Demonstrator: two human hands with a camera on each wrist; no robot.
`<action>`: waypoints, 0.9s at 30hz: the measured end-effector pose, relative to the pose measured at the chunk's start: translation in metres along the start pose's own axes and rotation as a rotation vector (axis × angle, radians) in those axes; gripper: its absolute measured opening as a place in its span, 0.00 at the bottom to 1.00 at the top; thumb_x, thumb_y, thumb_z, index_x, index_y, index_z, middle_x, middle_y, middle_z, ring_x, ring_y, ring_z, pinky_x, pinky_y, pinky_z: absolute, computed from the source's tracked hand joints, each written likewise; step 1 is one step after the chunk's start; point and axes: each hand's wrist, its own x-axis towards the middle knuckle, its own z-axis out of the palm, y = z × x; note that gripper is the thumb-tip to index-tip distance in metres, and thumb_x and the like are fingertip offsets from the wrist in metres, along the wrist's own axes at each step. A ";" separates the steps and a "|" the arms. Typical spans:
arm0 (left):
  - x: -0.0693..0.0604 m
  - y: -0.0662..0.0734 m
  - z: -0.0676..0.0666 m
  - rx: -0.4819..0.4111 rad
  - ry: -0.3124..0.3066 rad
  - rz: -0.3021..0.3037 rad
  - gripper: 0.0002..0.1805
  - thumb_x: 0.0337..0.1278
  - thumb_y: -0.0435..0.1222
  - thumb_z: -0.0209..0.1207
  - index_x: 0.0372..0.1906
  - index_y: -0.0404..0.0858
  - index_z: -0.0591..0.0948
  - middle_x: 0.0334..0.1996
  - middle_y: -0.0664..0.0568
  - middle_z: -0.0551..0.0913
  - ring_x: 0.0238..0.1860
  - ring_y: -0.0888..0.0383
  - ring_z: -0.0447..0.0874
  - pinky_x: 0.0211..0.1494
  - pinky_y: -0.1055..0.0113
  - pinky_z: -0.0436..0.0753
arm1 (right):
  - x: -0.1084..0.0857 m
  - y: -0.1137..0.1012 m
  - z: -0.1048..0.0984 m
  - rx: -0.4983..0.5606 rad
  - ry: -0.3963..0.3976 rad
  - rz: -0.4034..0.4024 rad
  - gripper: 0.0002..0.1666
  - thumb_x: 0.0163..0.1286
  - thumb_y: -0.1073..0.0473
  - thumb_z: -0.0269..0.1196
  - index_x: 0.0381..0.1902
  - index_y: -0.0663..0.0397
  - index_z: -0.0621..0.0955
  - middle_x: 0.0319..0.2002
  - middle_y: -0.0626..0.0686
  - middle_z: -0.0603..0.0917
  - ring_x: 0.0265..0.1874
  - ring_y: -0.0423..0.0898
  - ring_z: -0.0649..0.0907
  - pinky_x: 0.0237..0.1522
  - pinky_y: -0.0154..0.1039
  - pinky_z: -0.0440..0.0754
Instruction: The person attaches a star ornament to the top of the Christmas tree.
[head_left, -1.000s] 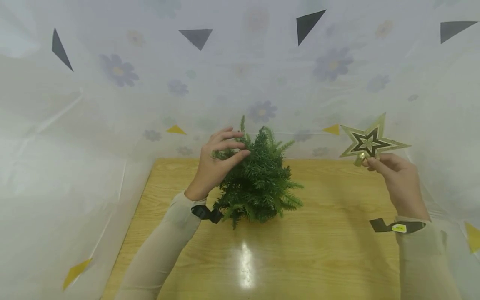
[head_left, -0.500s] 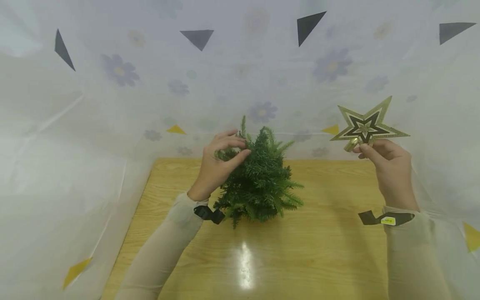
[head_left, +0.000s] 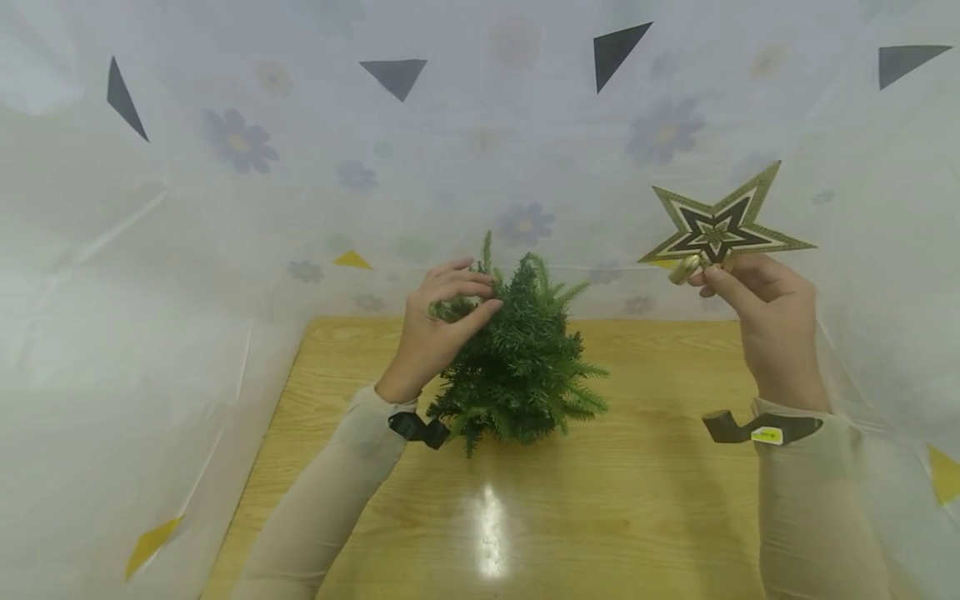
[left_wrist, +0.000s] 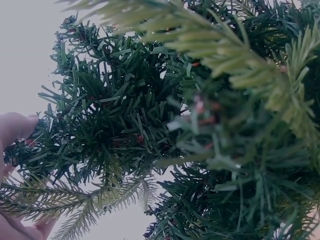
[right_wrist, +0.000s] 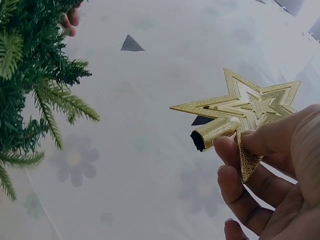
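Apparently to steady the tree (head_left: 525,367) on the table (head_left: 637,500), my left hand (head_left: 442,317) pinches it near the top; right of the tree, my right hand (head_left: 776,321) pinches the star (head_left: 720,233) beside its socket (right_wrist: 216,131), leaving that clear.

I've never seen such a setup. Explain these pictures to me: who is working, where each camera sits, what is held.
No machine works here; a person does everything by hand. The wide view comes from a camera worn on the head, looking forward and down. Each close-up comes from a camera on one wrist, aimed at that side's work. A small green tree stands on a wooden table. The left hand seems to pinch it near the top. The right hand holds a gold star beside its short tube, clear of the table and apart from the tree.
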 end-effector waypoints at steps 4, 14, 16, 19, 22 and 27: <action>0.001 0.008 0.000 0.000 0.006 0.002 0.06 0.57 0.25 0.72 0.40 0.31 0.89 0.50 0.37 0.87 0.70 0.44 0.70 0.76 0.46 0.59 | 0.004 -0.002 0.015 0.047 -0.027 -0.030 0.02 0.69 0.82 0.61 0.38 0.84 0.79 0.35 0.63 0.90 0.36 0.52 0.88 0.45 0.39 0.83; 0.002 0.016 -0.002 0.013 0.008 -0.001 0.06 0.57 0.23 0.71 0.39 0.29 0.89 0.50 0.36 0.87 0.69 0.41 0.71 0.76 0.45 0.60 | 0.010 -0.003 0.042 0.113 -0.055 -0.085 0.04 0.70 0.82 0.60 0.37 0.87 0.77 0.34 0.64 0.89 0.34 0.53 0.87 0.44 0.41 0.83; 0.001 0.006 -0.003 0.013 0.008 0.015 0.06 0.57 0.25 0.72 0.40 0.32 0.90 0.50 0.37 0.87 0.70 0.43 0.71 0.76 0.46 0.60 | 0.012 -0.003 0.046 0.110 -0.067 -0.089 0.03 0.70 0.82 0.59 0.37 0.86 0.78 0.34 0.63 0.89 0.34 0.53 0.87 0.44 0.42 0.83; 0.001 -0.001 -0.004 0.015 0.003 0.034 0.06 0.58 0.27 0.72 0.41 0.35 0.90 0.51 0.39 0.87 0.70 0.47 0.70 0.77 0.48 0.59 | 0.013 -0.004 0.053 0.110 -0.081 -0.086 0.03 0.70 0.81 0.60 0.37 0.84 0.79 0.33 0.62 0.89 0.33 0.53 0.87 0.46 0.42 0.83; 0.001 -0.003 -0.005 0.023 0.000 0.038 0.06 0.59 0.29 0.73 0.41 0.36 0.90 0.51 0.39 0.87 0.70 0.48 0.71 0.77 0.49 0.59 | 0.015 -0.004 0.061 0.115 -0.093 -0.079 0.04 0.71 0.81 0.59 0.37 0.84 0.79 0.33 0.62 0.89 0.33 0.53 0.87 0.47 0.44 0.82; 0.001 -0.002 -0.005 0.026 -0.006 0.033 0.06 0.59 0.29 0.73 0.41 0.36 0.90 0.51 0.39 0.87 0.70 0.50 0.71 0.76 0.50 0.61 | 0.018 -0.005 0.076 0.127 -0.127 -0.081 0.05 0.72 0.79 0.59 0.38 0.84 0.79 0.33 0.62 0.88 0.34 0.53 0.86 0.48 0.45 0.82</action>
